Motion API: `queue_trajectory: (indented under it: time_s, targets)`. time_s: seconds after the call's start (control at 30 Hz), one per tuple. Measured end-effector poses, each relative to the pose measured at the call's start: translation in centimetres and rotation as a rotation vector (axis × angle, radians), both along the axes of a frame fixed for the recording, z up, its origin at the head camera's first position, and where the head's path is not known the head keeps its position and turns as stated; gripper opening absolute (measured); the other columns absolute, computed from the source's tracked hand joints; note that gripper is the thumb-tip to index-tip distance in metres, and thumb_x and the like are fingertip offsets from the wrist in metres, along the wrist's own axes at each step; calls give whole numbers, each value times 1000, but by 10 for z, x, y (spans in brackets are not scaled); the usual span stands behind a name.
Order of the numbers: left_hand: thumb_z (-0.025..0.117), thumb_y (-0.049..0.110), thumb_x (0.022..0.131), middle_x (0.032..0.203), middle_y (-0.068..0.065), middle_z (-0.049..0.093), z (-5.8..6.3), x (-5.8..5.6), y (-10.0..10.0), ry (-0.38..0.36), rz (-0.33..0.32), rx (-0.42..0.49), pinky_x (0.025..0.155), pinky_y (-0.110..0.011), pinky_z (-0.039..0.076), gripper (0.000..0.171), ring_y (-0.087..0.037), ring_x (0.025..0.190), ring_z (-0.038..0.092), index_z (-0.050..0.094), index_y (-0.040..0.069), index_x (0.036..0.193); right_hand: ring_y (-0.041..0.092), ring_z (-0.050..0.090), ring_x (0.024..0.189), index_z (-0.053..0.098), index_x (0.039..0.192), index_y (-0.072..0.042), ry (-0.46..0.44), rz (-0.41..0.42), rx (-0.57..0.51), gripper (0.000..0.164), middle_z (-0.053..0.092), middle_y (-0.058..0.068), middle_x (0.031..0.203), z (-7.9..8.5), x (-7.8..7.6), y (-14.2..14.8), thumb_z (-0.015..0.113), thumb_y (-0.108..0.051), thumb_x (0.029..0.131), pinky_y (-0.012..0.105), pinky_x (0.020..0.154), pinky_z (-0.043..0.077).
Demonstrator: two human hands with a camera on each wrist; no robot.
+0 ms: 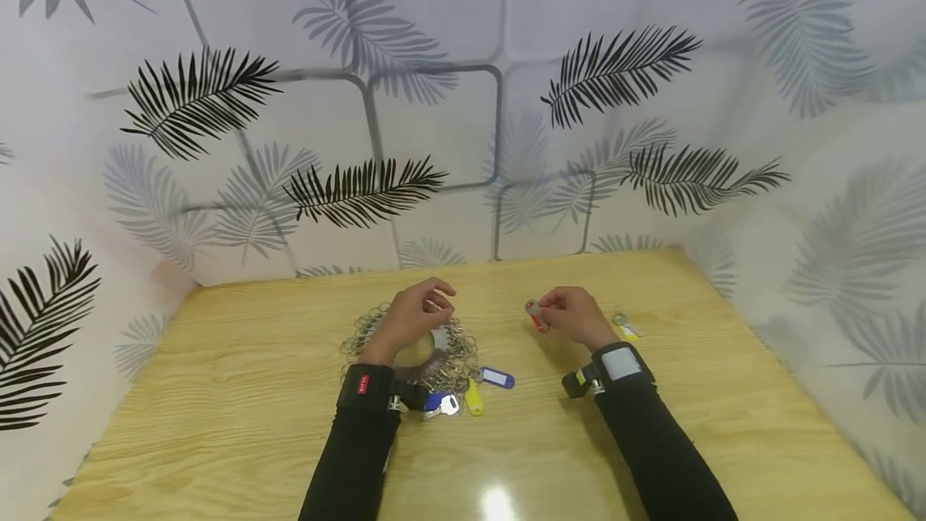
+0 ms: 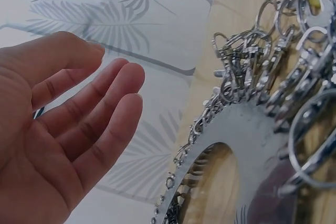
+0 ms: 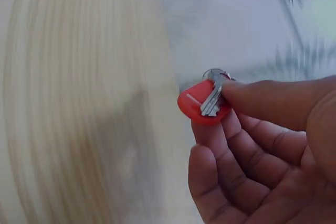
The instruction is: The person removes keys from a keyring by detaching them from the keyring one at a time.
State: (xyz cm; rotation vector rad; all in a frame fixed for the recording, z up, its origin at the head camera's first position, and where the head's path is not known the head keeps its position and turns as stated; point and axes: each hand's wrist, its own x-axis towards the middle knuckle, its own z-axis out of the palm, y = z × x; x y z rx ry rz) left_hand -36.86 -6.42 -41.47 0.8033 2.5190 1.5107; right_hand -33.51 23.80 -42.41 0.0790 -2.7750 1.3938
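Observation:
Between thumb and fingers, my right hand (image 1: 579, 318) pinches a silver key (image 3: 212, 99) with a red key tag (image 3: 190, 102) and a small split ring. It holds them up over the right half of the table. My left hand (image 1: 412, 316) hangs over the left part of a round metal plate (image 2: 252, 129) whose edge is crowded with clasps and rings (image 2: 247, 59). Nothing lies between the left fingers, which are loosely bent and apart from the plate in the left wrist view. The left hand and wrist hide part of the plate in the head view.
At the plate's near edge lie a blue-framed tag (image 1: 497, 378), a yellow tag (image 1: 473, 398) and a silver key (image 1: 445, 405) beside another blue tag. Beyond my right wrist is a key with a yellow tag (image 1: 628, 330). A leaf-patterned wall covering (image 1: 434, 223) borders the wooden table (image 1: 217, 392).

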Motion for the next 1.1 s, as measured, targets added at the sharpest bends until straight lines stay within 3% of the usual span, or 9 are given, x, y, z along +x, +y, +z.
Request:
queue_trajectory:
  time_s: [0.2,0.37,0.67,0.87,1.1]
  targets:
    - [62,10,94,101,-11,68,3,-1,-8,34,42,2,75,-38,54,22,-32,88,67,62,13,116,26,64,89,68,101,2,-76,-148,59,27,68,16,102,-2,3,51,68,-23,91,32,72,52]
    - [60,9,94,102,-12,69,3,1,-11,37,43,1,76,-39,53,22,-32,90,66,62,13,116,26,59,84,69,99,1,-126,-176,170,28,67,15,100,-2,6,66,69,-24,89,32,68,46]
    - [61,9,93,101,-13,69,-1,-3,0,53,51,32,74,-37,53,20,-23,84,66,63,13,112,27,61,82,74,83,-2,-88,-258,364,18,70,10,85,-7,2,79,71,-19,81,38,72,49]
    - [60,11,94,101,-15,68,0,-4,-2,57,59,40,73,-37,53,18,-26,84,66,63,13,112,26,60,71,73,74,-3,-123,-310,426,19,68,8,75,-3,0,76,74,-21,79,35,61,48]
    - [61,12,94,102,-16,68,2,-2,-4,59,70,39,72,-37,53,18,-31,86,66,63,13,112,29,63,70,73,76,-1,-103,-310,459,25,69,10,75,0,3,71,75,-25,81,38,60,51]
